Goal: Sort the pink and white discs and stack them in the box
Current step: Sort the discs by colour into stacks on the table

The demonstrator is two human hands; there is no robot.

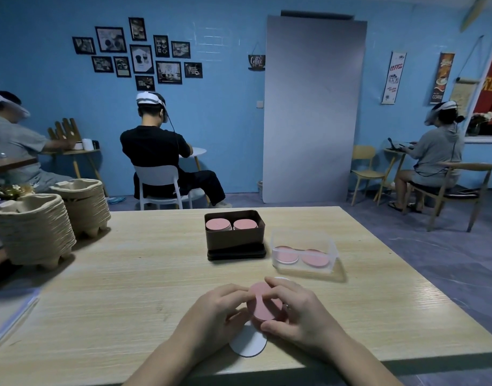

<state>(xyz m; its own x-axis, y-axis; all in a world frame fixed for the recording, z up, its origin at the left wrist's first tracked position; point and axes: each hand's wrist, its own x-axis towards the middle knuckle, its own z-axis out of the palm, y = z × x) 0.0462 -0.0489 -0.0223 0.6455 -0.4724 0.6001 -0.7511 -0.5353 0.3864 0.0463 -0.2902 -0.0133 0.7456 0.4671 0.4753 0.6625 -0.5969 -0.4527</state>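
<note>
Above table [127,274], fingers [279,285] pinch pink disc [263,306] (tilted).

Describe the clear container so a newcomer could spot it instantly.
On the wooden table, look just right of the dark brown box. The clear container sits there, slightly nearer the camera. Unlike the opaque box, its see-through walls show two pink discs.

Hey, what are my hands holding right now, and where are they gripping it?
The left hand and right hand pinch a pink disc by its rim, one on each side.

Both hands [219,310] [297,316] pinch pink disc [263,305] over white disc [247,344].
</note>
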